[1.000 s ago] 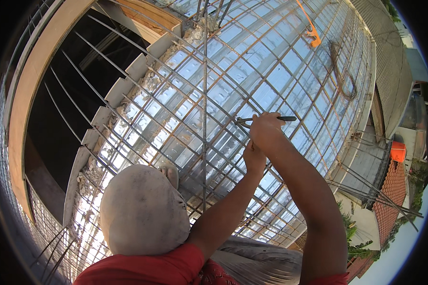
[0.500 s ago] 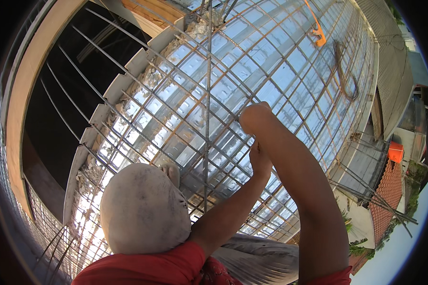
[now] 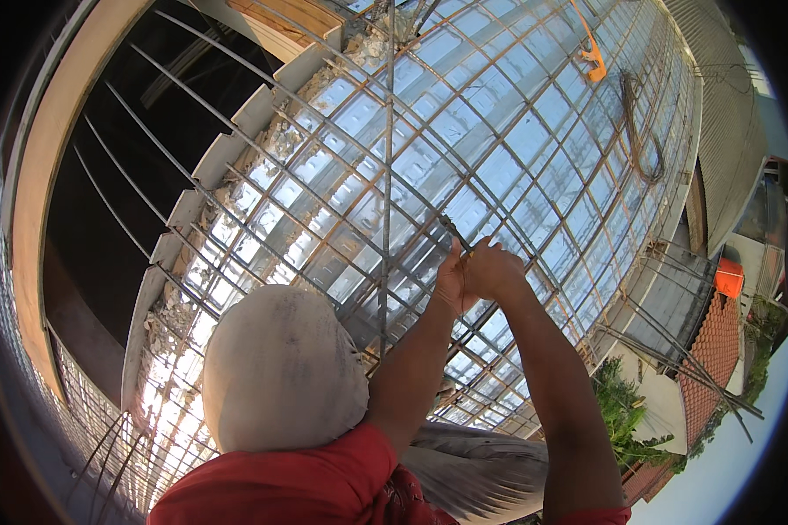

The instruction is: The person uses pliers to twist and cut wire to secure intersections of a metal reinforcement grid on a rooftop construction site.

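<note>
The dark hand tool (image 3: 449,228) lies just ahead and to the left of your fingers, its long axis slanting from between your hands up toward a crossing in the rebar grid (image 3: 388,166); whether its tip touches steel is unclear. Your left hand (image 3: 454,278), thumb raised, sits nearer the visible part, with your right hand (image 3: 495,267) close against it on the far side. Both sets of fingers curl inward, but you cannot tell which grasps the handles.
</note>
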Motion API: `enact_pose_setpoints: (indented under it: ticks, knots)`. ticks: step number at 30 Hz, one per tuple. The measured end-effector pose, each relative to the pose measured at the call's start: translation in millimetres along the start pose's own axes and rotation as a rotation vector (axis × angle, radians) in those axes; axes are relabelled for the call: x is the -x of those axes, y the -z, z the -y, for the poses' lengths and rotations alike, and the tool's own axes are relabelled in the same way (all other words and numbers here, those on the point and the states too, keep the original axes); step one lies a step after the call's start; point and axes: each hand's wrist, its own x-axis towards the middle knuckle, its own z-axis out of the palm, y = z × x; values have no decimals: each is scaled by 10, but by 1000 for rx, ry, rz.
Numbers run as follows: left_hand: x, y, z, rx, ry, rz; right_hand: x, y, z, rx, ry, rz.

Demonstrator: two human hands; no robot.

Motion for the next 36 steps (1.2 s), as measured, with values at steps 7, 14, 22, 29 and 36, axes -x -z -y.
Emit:
enact_pose_setpoints:
  ticks: [7, 14, 22, 29, 36]
  knots:
    - [-522, -103, -83, 220, -231, -105, 6, 761, -54, -318, 10, 425]
    - [-548, -839, -78, 593, -323, -337, 385, 756, 422, 765, -16, 21]
    - [-631, -839, -208, 654, -337, -369, 367, 506, 8, 898, 271, -439]
    - [-360, -1011, -154, 552, -306, -342, 284, 1197, 85, -216, -105, 381]
    - [-714, -832, -194, 724, -464, -218, 167, 540, 21, 1072, 262, -806]
